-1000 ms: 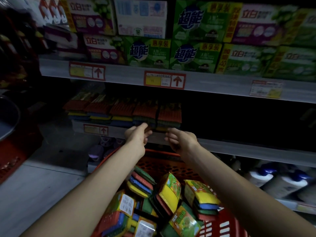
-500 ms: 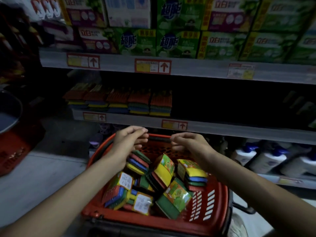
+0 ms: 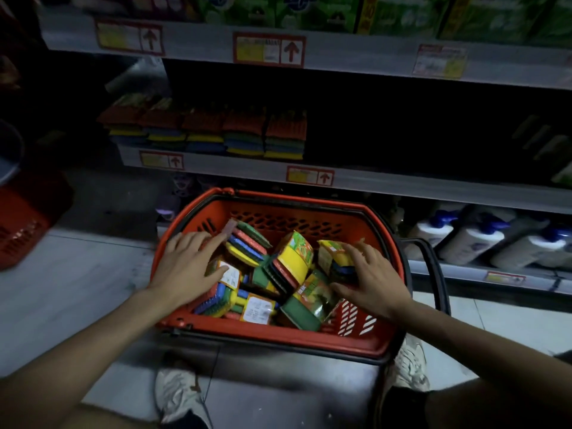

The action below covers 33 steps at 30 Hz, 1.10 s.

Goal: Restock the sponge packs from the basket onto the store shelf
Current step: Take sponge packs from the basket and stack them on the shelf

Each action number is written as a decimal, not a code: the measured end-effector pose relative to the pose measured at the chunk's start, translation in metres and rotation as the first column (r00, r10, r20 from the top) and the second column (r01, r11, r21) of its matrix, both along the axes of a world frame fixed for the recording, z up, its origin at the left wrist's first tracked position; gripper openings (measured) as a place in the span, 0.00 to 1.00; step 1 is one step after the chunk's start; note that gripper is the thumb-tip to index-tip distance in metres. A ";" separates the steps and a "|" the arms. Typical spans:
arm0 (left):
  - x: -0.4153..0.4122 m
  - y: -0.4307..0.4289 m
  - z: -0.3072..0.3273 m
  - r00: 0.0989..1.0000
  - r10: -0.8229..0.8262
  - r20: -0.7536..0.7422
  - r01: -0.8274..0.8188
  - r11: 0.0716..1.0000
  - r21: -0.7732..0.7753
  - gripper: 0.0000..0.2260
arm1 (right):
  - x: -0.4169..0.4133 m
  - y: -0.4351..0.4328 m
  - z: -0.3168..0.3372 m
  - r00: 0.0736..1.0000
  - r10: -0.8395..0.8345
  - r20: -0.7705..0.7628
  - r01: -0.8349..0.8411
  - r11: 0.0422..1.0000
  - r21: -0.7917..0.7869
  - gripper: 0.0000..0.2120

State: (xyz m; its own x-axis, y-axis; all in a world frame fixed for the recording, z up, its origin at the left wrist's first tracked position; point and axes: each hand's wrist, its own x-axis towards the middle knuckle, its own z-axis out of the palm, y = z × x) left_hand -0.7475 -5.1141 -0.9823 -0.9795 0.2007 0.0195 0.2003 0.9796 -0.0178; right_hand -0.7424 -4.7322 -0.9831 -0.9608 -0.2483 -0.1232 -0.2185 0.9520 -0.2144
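Note:
A red basket [image 3: 309, 204] stands on the floor below the shelf, with several colourful sponge packs [image 3: 294, 258] lying jumbled inside it. My left hand [image 3: 188, 264] lies with straight, spread fingers on the packs at the basket's left side. My right hand [image 3: 368, 277] curls its fingers and thumb around a yellow-topped sponge pack [image 3: 332, 255] at the basket's right side. On the middle shelf [image 3: 402, 184], a row of stacked sponge packs [image 3: 204, 131] fills the left part. The right part of that shelf is dark.
Green detergent boxes [image 3: 402, 13] fill the top shelf. White bottles with blue caps [image 3: 470, 239] stand on the bottom shelf at right. A second red basket [image 3: 21, 221] sits at far left. My two shoes [image 3: 176, 394] flank the basket's near rim.
Both hands have come down from the middle shelf's edge into the basket. The view has tilted down. The right hand has closed around a pack.

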 end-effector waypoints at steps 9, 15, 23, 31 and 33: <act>-0.003 0.041 -0.014 0.981 -0.191 -0.012 0.189 0.976 -0.105 0.35 | -0.004 0.045 -0.011 0.999 0.051 0.020 -0.054 0.963 0.263 0.48; -0.018 0.081 -0.011 0.951 -0.302 -0.061 0.293 0.947 -0.132 0.42 | -0.002 0.053 -0.014 0.995 0.082 0.052 -0.096 0.917 0.387 0.45; -0.041 0.116 -0.006 0.942 -0.310 0.127 0.335 0.872 -0.357 0.39 | -0.020 0.045 -0.020 0.985 0.143 0.101 -0.171 0.908 0.382 0.46; -0.043 0.121 0.046 0.993 -0.096 0.066 0.098 0.995 -0.028 0.35 | -0.012 0.036 0.010 0.993 0.096 -0.070 -0.093 0.995 0.044 0.47; -0.043 0.114 0.066 0.997 0.012 0.074 -0.025 0.985 0.168 0.36 | -0.006 0.030 0.030 0.998 0.003 -0.063 -0.014 0.982 -0.188 0.47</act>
State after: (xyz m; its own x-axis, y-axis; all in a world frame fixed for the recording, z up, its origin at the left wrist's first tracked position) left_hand -0.7902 -4.9999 -0.9166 -0.9830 0.1824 -0.0193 0.1769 0.9708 0.1622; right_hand -0.7486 -4.7017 -0.9527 -0.9629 -0.2695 -0.0137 -0.2449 0.8937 -0.3759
